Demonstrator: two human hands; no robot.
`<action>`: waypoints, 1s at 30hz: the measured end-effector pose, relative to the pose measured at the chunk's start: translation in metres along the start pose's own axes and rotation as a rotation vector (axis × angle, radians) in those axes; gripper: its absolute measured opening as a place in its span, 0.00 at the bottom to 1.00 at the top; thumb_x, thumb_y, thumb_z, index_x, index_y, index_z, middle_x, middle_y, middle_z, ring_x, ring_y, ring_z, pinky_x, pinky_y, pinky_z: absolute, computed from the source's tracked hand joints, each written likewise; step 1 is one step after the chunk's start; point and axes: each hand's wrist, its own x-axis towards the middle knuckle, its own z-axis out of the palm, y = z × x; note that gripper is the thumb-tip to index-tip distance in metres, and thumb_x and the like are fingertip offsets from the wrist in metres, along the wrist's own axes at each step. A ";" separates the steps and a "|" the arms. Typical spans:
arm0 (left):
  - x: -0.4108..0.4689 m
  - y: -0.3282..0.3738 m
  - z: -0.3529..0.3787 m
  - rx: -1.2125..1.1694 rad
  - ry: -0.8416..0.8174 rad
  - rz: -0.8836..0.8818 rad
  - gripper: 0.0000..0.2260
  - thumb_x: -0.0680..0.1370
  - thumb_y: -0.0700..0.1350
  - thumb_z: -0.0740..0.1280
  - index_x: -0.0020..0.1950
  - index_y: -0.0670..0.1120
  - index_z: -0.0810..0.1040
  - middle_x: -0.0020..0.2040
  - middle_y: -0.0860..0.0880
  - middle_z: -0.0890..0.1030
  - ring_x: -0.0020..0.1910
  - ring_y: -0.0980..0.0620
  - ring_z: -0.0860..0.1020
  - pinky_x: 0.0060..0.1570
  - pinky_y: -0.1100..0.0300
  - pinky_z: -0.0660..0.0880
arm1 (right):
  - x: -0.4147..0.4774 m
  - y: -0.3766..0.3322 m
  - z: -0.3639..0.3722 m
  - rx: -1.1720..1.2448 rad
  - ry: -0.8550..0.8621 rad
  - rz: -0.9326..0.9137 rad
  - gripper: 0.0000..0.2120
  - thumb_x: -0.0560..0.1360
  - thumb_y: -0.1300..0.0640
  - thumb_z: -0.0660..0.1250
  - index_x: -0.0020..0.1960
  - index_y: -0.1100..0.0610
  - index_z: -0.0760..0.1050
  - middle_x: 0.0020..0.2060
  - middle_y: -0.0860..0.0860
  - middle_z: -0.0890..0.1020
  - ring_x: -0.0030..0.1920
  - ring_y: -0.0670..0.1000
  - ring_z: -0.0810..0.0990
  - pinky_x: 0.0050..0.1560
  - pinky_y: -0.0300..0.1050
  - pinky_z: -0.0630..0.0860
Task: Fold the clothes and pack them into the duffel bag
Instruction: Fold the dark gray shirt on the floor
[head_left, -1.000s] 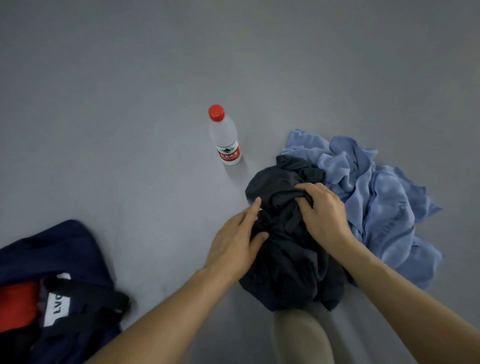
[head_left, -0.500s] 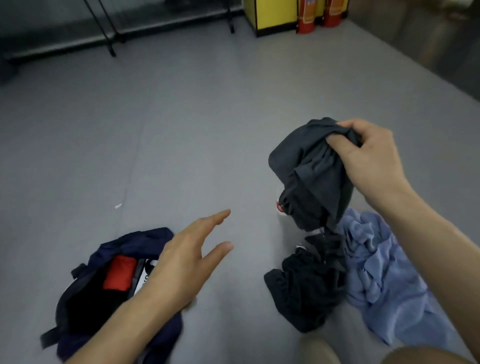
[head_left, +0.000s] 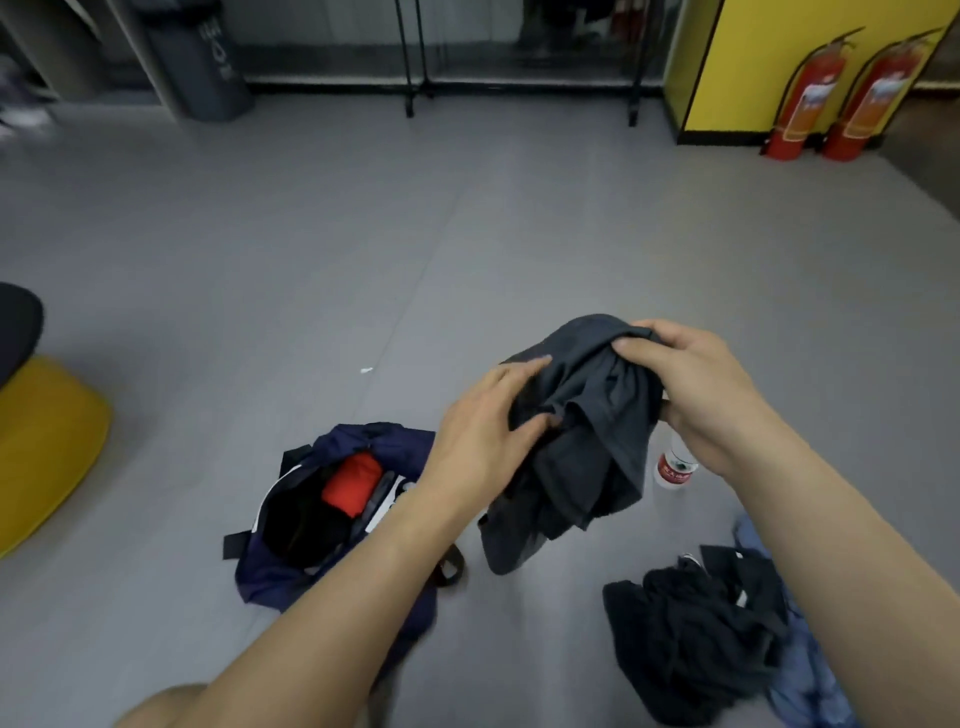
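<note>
Above the floor (head_left: 311, 260), the grey garment (head_left: 587, 441) hangs bunched in the air: the right hand (head_left: 691, 384) grips its top, the left hand (head_left: 483, 431) pinches its side. Its length runs downward; the open duffel bag (head_left: 270, 577) lies nearer the left hand.

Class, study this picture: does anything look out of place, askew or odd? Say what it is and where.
A water bottle sits on the floor among the laundry, half hidden behind the held-up grey garment; it is not clothing. A small white scrap litters the floor beyond the duffel bag. The black garment lies crumpled, unfolded.
</note>
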 end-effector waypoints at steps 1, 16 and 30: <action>0.002 -0.004 -0.004 0.047 0.021 0.005 0.22 0.79 0.50 0.69 0.73 0.58 0.72 0.67 0.59 0.76 0.66 0.57 0.74 0.65 0.60 0.70 | 0.000 0.004 0.006 0.003 -0.019 0.004 0.06 0.80 0.58 0.66 0.51 0.54 0.83 0.46 0.50 0.87 0.48 0.50 0.85 0.51 0.50 0.79; 0.022 -0.021 -0.037 0.034 0.239 -0.142 0.19 0.79 0.39 0.60 0.60 0.57 0.83 0.52 0.56 0.86 0.52 0.52 0.81 0.55 0.55 0.76 | 0.026 0.042 0.020 -0.090 -0.021 0.025 0.05 0.78 0.55 0.70 0.52 0.52 0.84 0.47 0.48 0.87 0.50 0.49 0.85 0.53 0.46 0.79; 0.029 -0.003 -0.021 -0.218 0.093 -0.209 0.10 0.77 0.43 0.63 0.46 0.55 0.82 0.37 0.54 0.82 0.38 0.53 0.79 0.41 0.55 0.76 | 0.007 0.065 0.061 -0.789 0.011 -0.360 0.07 0.78 0.48 0.65 0.43 0.50 0.73 0.35 0.45 0.78 0.38 0.49 0.76 0.41 0.48 0.71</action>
